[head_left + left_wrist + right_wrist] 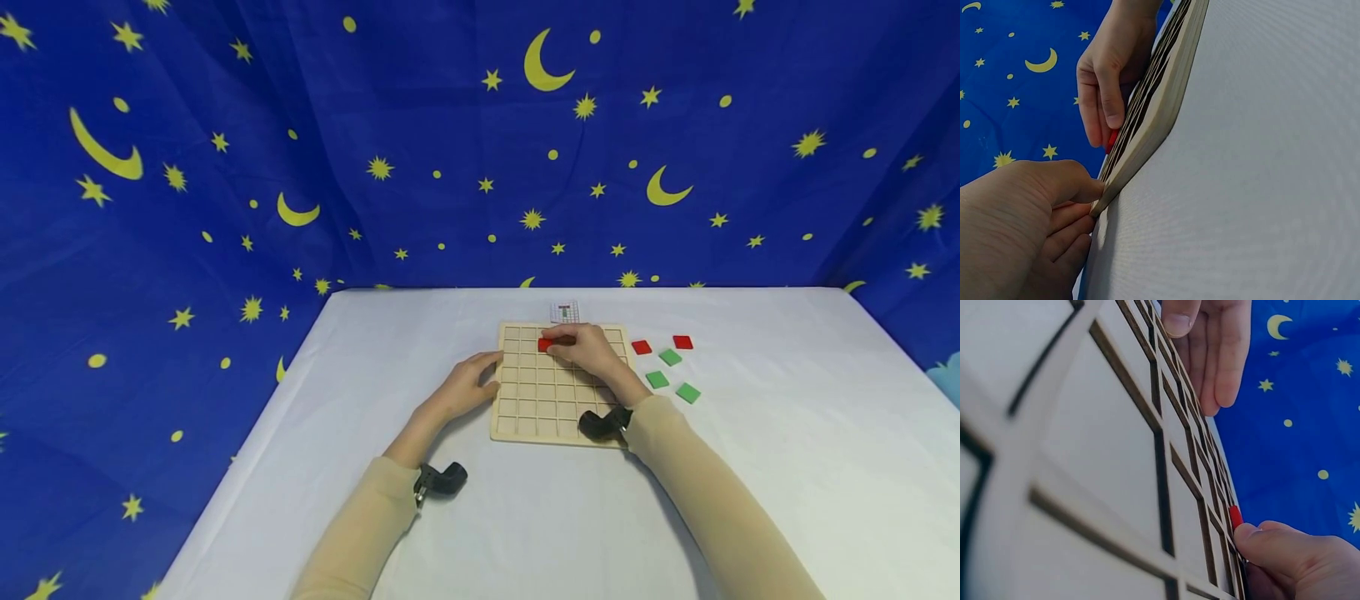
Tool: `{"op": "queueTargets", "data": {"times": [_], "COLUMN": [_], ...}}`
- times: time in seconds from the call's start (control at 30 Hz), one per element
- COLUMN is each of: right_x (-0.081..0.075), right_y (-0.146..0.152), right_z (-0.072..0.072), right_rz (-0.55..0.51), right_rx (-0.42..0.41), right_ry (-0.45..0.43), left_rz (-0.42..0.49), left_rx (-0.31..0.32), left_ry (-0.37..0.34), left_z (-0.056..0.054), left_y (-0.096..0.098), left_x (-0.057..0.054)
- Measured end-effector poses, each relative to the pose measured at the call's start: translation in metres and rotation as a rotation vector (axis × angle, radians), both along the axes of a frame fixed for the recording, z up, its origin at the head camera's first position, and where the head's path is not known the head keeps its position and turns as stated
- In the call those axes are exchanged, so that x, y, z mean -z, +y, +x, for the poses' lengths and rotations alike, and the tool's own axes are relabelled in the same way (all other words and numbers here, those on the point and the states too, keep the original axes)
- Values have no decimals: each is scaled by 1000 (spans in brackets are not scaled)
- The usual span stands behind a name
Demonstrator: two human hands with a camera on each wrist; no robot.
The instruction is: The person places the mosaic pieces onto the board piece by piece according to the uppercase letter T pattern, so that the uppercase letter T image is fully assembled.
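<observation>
A square wooden grid board (527,408) lies on the white table. Near its top row, my right hand (588,348) pinches a red square tile (544,344) between thumb and fingers, right at the grid. In the right wrist view the thumb presses against the red tile (1235,517). My left hand (465,385) rests against the board's left edge, thumb and fingers spread apart along it. The left wrist view has the left thumb and fingers (1072,187) touching the board's corner.
Right of the board lie two red tiles (641,347) and several green tiles (657,380). A small printed pattern card (565,312) is behind the board's far edge. Blue cloth (450,125) with yellow moons and stars hangs behind the table (390,333).
</observation>
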State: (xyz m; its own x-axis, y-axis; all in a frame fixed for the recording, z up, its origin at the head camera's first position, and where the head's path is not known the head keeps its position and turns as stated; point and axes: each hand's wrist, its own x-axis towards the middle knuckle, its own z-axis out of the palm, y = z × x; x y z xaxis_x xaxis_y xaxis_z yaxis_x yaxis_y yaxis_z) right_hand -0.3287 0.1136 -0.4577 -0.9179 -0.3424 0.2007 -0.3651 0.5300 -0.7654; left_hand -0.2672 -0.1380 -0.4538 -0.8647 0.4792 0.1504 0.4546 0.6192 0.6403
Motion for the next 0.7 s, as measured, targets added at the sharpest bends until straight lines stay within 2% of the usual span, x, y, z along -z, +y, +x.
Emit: {"op": "queueTargets", "data": {"times": [0.53,0.6,0.7], "right_x": [-1,-1,-2], "right_y": [1,1,1], "right_z": [1,1,1], "right_rz": [101,88,-18], "right_rx": [-38,-33,-15], "right_ry": [87,73,-7], "left_rz": [5,6,12], "left_rx": [-1,0,1], "left_ry": [-6,-4,-1], "left_z": [0,0,1], "left_y": [0,0,0], "left_x": [0,0,0]}}
